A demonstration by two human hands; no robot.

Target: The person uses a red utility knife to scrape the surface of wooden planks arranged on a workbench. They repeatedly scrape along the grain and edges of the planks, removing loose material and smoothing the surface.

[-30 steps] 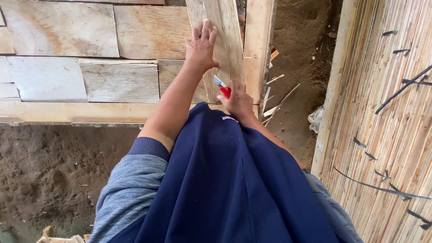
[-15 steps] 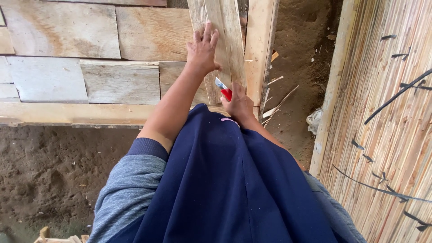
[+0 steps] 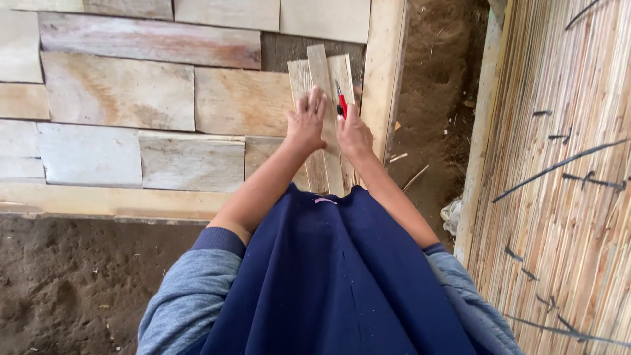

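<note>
Left hand (image 3: 307,122) lies flat, fingers spread and released, pressing on a narrow wooden slat (image 3: 320,112) that runs lengthwise away from the person. Just to the slat's right edge, the right hand (image 3: 353,133) is clenched around a red utility knife (image 3: 342,103), whose blade points away from the person and rests against the slat's surface. The two hands sit side by side, almost touching, near the middle of the slat.

The slat lies on top of a wooden panel (image 3: 118,92) made of pale, flat boards set in staggered rows; these spread well to the left of the slat. Close on the slat's right runs a pale upright frame post (image 3: 383,66), leaving only a thin gap between the two. The slat's near end disappears under the person's dark blue garment (image 3: 328,276). Along the panel's near edge, left of the slat, a long pale rail (image 3: 98,200) borders it.

Beyond the frame post, to the slat's right, a strip of bare brown dirt floor (image 3: 437,98) gives open room, with a few wood slivers lying on it. Farther right stands a reed mat wall (image 3: 565,184) tied with dark cords. Left of the slat and below the rail, more loose dirt spreads out.
</note>
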